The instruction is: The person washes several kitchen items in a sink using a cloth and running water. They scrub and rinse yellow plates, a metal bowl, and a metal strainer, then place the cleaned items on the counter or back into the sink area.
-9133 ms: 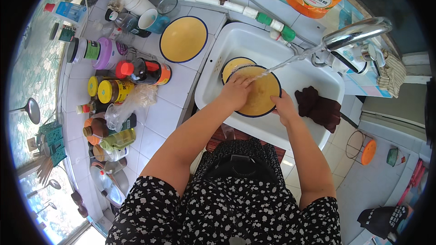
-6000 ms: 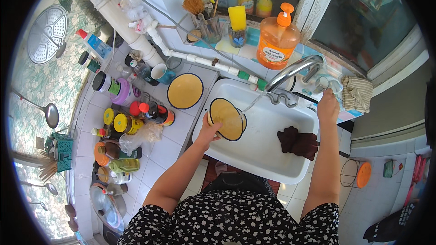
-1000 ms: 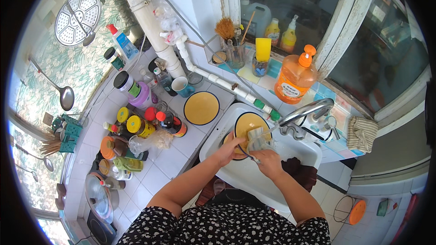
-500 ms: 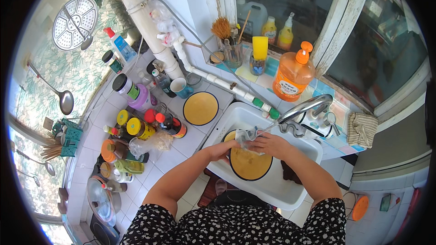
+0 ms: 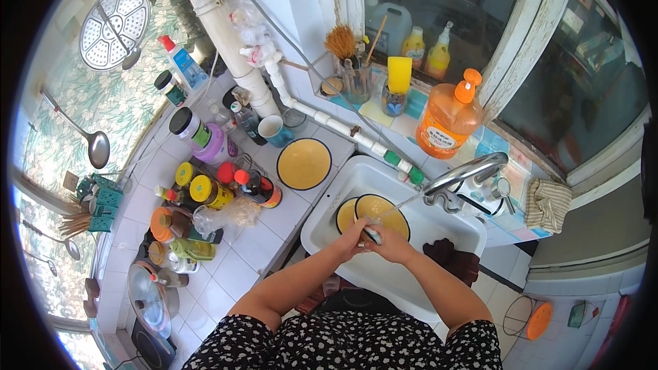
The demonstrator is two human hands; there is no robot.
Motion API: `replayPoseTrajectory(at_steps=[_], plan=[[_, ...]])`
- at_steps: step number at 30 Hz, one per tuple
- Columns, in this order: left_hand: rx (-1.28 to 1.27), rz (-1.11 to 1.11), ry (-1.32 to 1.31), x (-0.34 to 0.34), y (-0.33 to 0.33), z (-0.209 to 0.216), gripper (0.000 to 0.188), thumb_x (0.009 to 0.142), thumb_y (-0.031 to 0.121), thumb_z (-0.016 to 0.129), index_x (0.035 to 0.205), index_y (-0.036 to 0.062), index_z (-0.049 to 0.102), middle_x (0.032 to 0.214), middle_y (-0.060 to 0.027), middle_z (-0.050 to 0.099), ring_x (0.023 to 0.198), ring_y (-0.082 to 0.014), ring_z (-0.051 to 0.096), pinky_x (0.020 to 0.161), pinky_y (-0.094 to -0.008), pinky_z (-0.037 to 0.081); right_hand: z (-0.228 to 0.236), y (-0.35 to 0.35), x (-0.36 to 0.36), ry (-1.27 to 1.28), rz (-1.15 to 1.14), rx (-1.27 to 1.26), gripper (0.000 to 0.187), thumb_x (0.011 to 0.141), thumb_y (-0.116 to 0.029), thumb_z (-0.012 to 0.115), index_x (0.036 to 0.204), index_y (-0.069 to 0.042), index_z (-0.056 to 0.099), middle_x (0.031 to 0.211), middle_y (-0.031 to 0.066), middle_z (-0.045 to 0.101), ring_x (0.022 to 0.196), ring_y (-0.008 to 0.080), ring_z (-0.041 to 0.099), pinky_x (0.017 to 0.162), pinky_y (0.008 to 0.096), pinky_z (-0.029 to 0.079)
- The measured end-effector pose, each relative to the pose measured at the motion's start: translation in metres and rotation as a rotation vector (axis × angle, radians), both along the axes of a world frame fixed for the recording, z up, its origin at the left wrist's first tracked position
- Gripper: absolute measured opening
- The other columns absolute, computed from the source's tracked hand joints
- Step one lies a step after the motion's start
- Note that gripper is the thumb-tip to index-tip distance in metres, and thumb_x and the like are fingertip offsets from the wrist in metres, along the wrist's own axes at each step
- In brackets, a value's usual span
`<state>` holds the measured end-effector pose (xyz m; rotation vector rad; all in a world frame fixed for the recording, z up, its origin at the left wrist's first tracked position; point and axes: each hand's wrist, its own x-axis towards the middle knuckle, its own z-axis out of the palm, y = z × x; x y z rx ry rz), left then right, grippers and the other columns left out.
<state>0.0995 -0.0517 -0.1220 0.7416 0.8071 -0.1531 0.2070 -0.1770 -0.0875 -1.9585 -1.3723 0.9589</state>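
Observation:
My left hand (image 5: 350, 240) and my right hand (image 5: 391, 243) meet over the sink, both closed around a wadded pale cloth (image 5: 372, 235). Only a little of the cloth shows between the fingers. A thin stream of water runs down from the chrome faucet (image 5: 473, 170) onto the hands. Just beyond them, two yellow dishes with dark rims lie in the white sink (image 5: 425, 299): the left dish (image 5: 345, 215) sits partly beneath the right dish (image 5: 392, 216). My hands hide their near edges.
On the tiled counter to the left lies another yellow dish (image 5: 304, 164), near a blue cup (image 5: 275, 131) and several bottles and jars. An orange pump bottle (image 5: 449, 120) stands on the sill behind the sink. A dark cloth (image 5: 449, 260) hangs over the sink's right edge.
Both hands have drawn back toward me, off the dish, and come together. The cloth, spread out before, is now bunched between them. The right dish has shifted away from me.

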Motion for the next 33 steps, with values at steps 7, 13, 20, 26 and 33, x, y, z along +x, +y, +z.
replayPoseTrajectory(at_steps=[7,13,20,26,33], plan=[[1.574,-0.216,-0.183,0.01,0.006,-0.024,0.055,0.082,0.045,0.057,0.119,0.0059,0.047,0.117,-0.0162,0.049,0.104,-0.0298,0.049,0.091,-0.0428,0.037,-0.008,-0.015,0.057,-0.035,-0.009,-0.115,0.042,0.076,-0.031,0.065,0.113,-0.013,0.056,0.098,0.0144,0.062,0.091,0.0323,0.058,0.078,0.0375,0.046],[0.764,-0.513,-0.255,0.005,0.02,-0.012,0.032,0.088,0.032,0.055,0.097,0.0018,0.06,0.085,-0.0039,0.057,0.081,-0.0126,0.051,0.072,-0.0273,0.041,-0.021,-0.018,0.069,-0.191,-0.131,0.237,0.036,0.076,-0.021,0.066,0.109,-0.008,0.058,0.107,0.0151,0.06,0.103,0.0307,0.054,0.089,0.0366,0.042],[0.227,-0.103,-0.214,0.01,-0.001,-0.032,0.029,0.092,0.023,0.049,0.11,0.0018,0.055,0.101,-0.002,0.057,0.092,-0.0086,0.052,0.079,-0.0247,0.043,-0.034,-0.009,-0.005,-0.146,-0.557,0.46,0.038,0.078,-0.011,0.06,0.115,-0.004,0.054,0.125,0.0168,0.049,0.123,0.0344,0.039,0.1,0.0378,0.034],[0.223,-0.061,-0.166,0.004,0.003,-0.033,0.031,0.09,0.018,0.05,0.117,0.0024,0.05,0.107,-0.005,0.057,0.098,-0.0126,0.054,0.083,-0.0266,0.045,-0.035,0.01,-0.031,-0.37,-0.325,0.193,0.049,0.084,-0.026,0.054,0.128,-0.008,0.043,0.13,0.0176,0.043,0.123,0.0331,0.038,0.101,0.0381,0.031],[-0.072,0.102,-0.285,-0.007,0.005,0.018,0.034,0.091,0.017,0.049,0.121,0.0012,0.047,0.107,-0.0064,0.058,0.095,-0.0166,0.057,0.083,-0.0293,0.047,-0.05,-0.002,0.051,1.151,-0.69,-0.073,0.048,0.094,-0.041,0.039,0.128,-0.007,0.042,0.125,0.0108,0.048,0.117,0.0247,0.045,0.098,0.0366,0.036]])
